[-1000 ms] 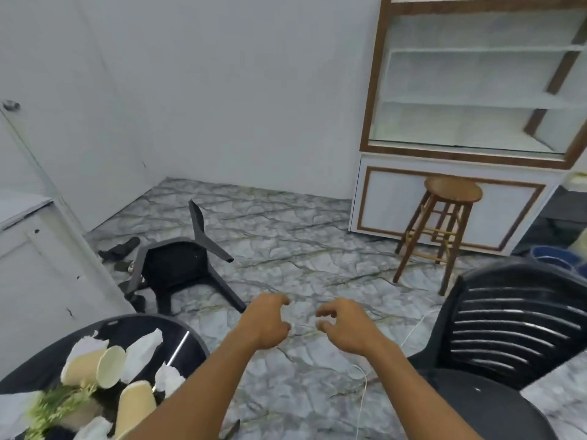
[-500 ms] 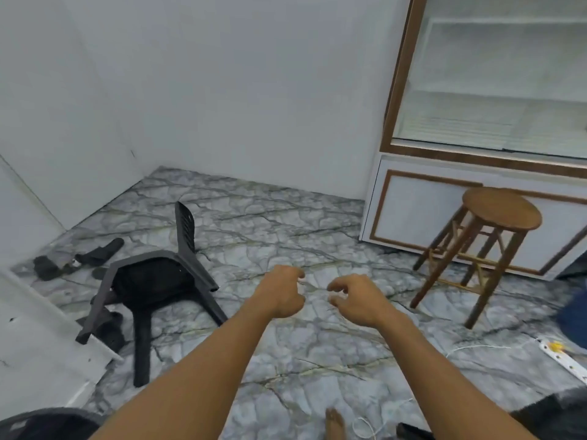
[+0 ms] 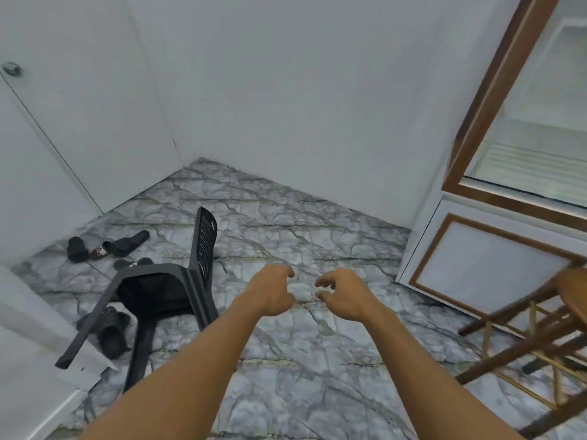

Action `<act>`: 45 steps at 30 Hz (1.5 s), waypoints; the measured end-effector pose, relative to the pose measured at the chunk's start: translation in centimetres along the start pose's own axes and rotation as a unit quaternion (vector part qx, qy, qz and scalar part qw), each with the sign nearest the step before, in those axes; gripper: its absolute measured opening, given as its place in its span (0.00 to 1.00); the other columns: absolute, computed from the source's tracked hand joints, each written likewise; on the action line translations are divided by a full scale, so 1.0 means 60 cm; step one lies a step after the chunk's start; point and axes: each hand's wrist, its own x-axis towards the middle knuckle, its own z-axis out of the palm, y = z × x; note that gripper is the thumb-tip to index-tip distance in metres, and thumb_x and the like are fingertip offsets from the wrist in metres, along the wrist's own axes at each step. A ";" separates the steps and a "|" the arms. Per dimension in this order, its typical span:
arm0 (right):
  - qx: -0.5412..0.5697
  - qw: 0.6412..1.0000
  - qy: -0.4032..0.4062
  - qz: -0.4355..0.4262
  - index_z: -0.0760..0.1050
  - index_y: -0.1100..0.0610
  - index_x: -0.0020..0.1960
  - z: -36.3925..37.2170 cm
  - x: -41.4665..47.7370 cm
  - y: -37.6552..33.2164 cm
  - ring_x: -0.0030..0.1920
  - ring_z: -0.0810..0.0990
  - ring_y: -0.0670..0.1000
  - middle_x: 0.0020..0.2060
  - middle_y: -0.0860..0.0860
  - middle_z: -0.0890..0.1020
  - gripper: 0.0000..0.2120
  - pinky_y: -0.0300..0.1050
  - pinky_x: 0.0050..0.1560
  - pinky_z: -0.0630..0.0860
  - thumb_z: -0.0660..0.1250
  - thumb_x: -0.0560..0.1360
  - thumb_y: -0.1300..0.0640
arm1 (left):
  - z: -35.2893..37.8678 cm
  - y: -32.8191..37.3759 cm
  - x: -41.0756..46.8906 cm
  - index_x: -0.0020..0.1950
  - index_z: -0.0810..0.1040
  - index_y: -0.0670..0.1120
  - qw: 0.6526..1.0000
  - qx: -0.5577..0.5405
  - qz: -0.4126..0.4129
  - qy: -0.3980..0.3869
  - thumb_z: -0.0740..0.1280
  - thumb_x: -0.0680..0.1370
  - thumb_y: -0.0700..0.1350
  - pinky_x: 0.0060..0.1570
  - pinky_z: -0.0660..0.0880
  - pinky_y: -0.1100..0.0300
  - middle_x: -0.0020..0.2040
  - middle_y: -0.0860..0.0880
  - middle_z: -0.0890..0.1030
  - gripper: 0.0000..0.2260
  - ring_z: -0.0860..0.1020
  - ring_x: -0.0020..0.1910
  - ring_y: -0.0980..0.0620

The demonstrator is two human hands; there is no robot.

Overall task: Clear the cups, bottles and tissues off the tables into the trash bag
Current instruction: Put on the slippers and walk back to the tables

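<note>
The left hand [image 3: 270,292] and the right hand [image 3: 344,295] are held out ahead at the same height, close together but apart. Both have loosely curled fingers and hold nothing. Beneath them lies only the grey marbled stone floor [image 3: 286,369].

To the left of the left forearm, a black slatted plastic chair [image 3: 178,281] sits tipped over, its legs pointing toward the near left. Pairs of black rubber slippers [image 3: 108,246] lie around it, on its far-left side and by its legs. On the right stands a white cabinet with brown wooden trim [image 3: 476,265], and in front of it a round-topped brown wooden stool [image 3: 546,328] is cut off by the frame edge.

No cup, bottle, tissue, table or trash bag appears in this view. Which way they lie, and which hand is nearer to them, cannot be told. The hands sit level, so neither looks favoured. The next move is probably a turn of the head or body to find the litter.
</note>
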 end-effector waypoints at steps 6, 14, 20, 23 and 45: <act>-0.012 0.999 -0.026 -0.039 0.79 0.52 0.60 -0.027 0.183 -0.035 0.58 0.78 0.49 0.59 0.50 0.81 0.14 0.47 0.59 0.75 0.68 0.77 0.51 | -0.055 -0.061 0.140 0.73 0.70 0.49 0.999 -0.027 -0.029 0.023 0.70 0.75 0.49 0.63 0.72 0.54 0.72 0.46 0.71 0.27 0.70 0.70 0.47; -0.040 0.995 -0.061 -0.068 0.79 0.53 0.61 -0.038 0.511 -0.093 0.58 0.78 0.49 0.59 0.51 0.81 0.14 0.48 0.60 0.76 0.68 0.77 0.52 | -0.145 -0.216 0.390 0.73 0.70 0.49 0.994 -0.068 -0.075 0.034 0.70 0.74 0.49 0.64 0.73 0.52 0.72 0.45 0.71 0.27 0.71 0.69 0.46; -0.066 0.989 -0.091 -0.091 0.80 0.52 0.60 -0.049 0.735 -0.172 0.56 0.78 0.49 0.58 0.50 0.81 0.14 0.45 0.57 0.76 0.67 0.76 0.50 | -0.253 -0.333 0.539 0.73 0.70 0.47 0.990 -0.079 -0.105 0.041 0.68 0.74 0.46 0.63 0.74 0.51 0.72 0.45 0.72 0.27 0.72 0.68 0.46; -0.078 0.984 -0.117 -0.111 0.80 0.51 0.60 -0.041 0.855 -0.221 0.56 0.78 0.50 0.58 0.50 0.81 0.14 0.47 0.58 0.76 0.67 0.76 0.50 | -0.302 -0.400 0.610 0.73 0.71 0.47 0.985 -0.096 -0.130 0.061 0.69 0.73 0.46 0.59 0.76 0.54 0.70 0.45 0.74 0.27 0.76 0.63 0.49; -0.118 0.906 -0.384 -0.134 0.78 0.62 0.59 0.351 1.680 -0.404 0.55 0.79 0.56 0.56 0.56 0.81 0.13 0.52 0.57 0.75 0.65 0.76 0.59 | -0.287 -0.988 1.141 0.52 0.77 0.48 0.881 -0.281 -0.374 0.077 0.66 0.72 0.49 0.38 0.77 0.54 0.45 0.48 0.79 0.11 0.79 0.41 0.49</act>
